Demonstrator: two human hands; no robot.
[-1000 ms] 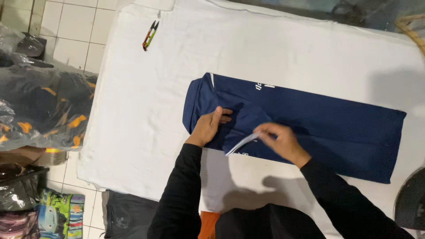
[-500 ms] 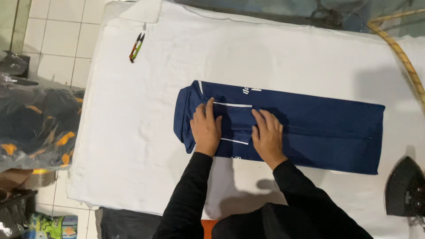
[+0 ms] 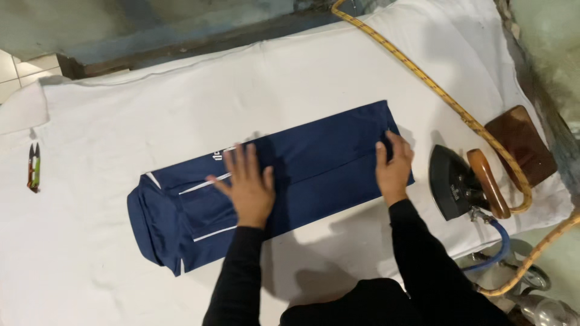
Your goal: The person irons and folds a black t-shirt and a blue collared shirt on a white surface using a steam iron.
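On white cloth (image 3: 338, 78): both hands open, flat on navy shirt (image 3: 314, 163); iron (image 3: 462, 181) apparently idle

The left hand (image 3: 246, 188) lies flat on the navy shirt (image 3: 314, 160) and hides the cloth and part of a white stripe under its palm. The right hand (image 3: 394, 168) covers the shirt's right end, so the hem corner there cannot be seen. Both black sleeves run off the bottom edge. The white print near the left hand's fingers (image 3: 238, 158) is half covered and too small to tell. The iron (image 3: 462, 183) shows only its dark top (its soleplate faces down). The yellow cord (image 3: 423, 72) leaves the frame at top and right. The counter (image 3: 121, 108) is cut off at the left and bottom edges.
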